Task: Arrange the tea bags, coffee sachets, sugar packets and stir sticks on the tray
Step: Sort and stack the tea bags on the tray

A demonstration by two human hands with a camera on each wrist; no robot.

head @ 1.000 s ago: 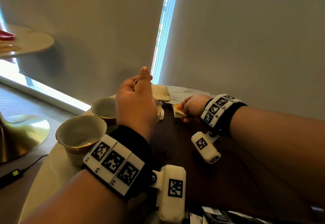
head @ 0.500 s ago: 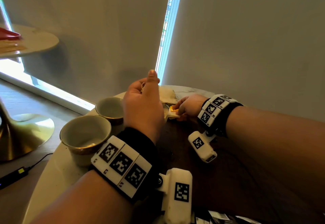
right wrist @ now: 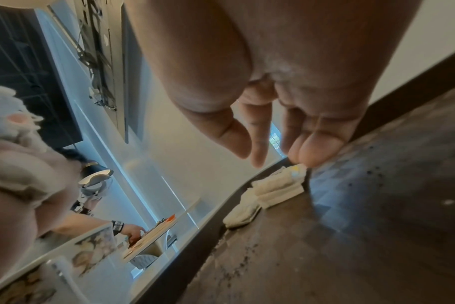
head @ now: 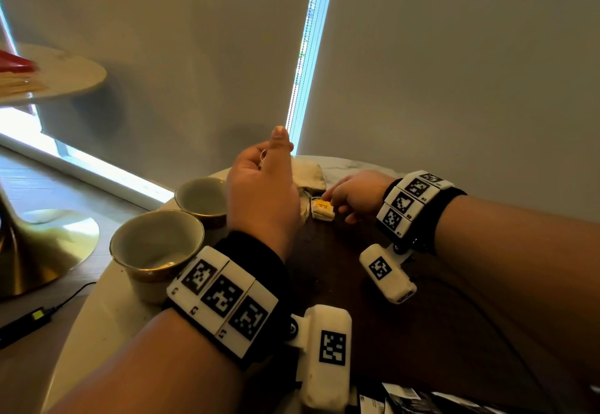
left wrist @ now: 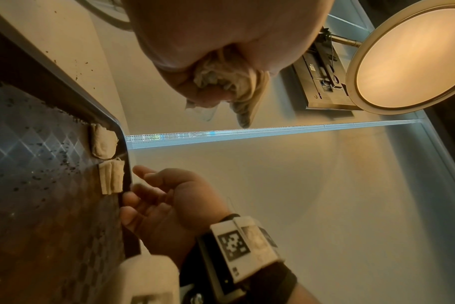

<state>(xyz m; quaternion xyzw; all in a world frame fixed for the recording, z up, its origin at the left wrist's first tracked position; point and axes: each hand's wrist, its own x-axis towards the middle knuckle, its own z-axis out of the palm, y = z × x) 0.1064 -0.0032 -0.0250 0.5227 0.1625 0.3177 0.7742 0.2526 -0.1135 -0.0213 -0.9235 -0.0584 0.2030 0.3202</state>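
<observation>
Two small stacks of tea bags [right wrist: 275,189] sit in the tray's [left wrist: 52,205] far corner; right hand [head: 357,194] touches one, released; left hand [head: 263,199] clutches more [left wrist: 221,80]. Sachets, sugar, sticks remain.

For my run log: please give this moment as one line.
left hand: grips tea bags | right hand: fingers touch stacked tea bags in tray corner | sachets: bottom edge
</observation>
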